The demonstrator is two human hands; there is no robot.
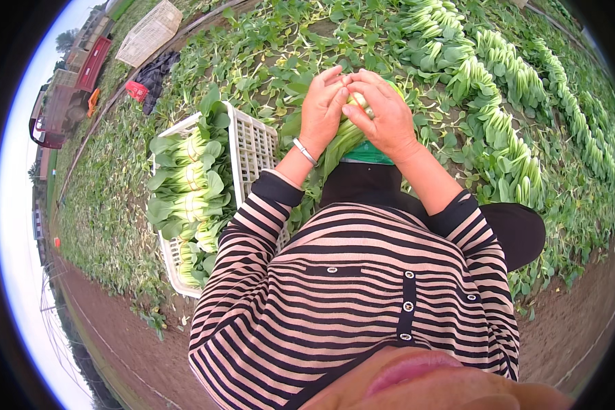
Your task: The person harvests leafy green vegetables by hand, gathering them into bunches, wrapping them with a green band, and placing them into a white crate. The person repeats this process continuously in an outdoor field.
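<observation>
In front of my lap, both hands are curled around a bunch of bok choy [344, 141], its pale stem ends up between my fingers and its leaves hanging down. A thin orange-red band [357, 101] shows at the stems; how far round it goes is hidden. My left hand [321, 110], with a silver bracelet at the wrist, grips one side of the bunch. Against the other side lies my right hand [387, 115], thumb and fingers near the stem ends. Just beneath the bunch is green plastic [369, 155]. Tied bok choy bunches [192, 177] are stacked in a white plastic crate [251, 143] at my left.
Rows of cut bok choy [492, 110] lie on the ground to my right. Loose leaves [266, 66] litter the soil ahead. Farther left are another crate [151, 33], dark cloth [160, 77], a red packet [137, 91] and a red vehicle [56, 113].
</observation>
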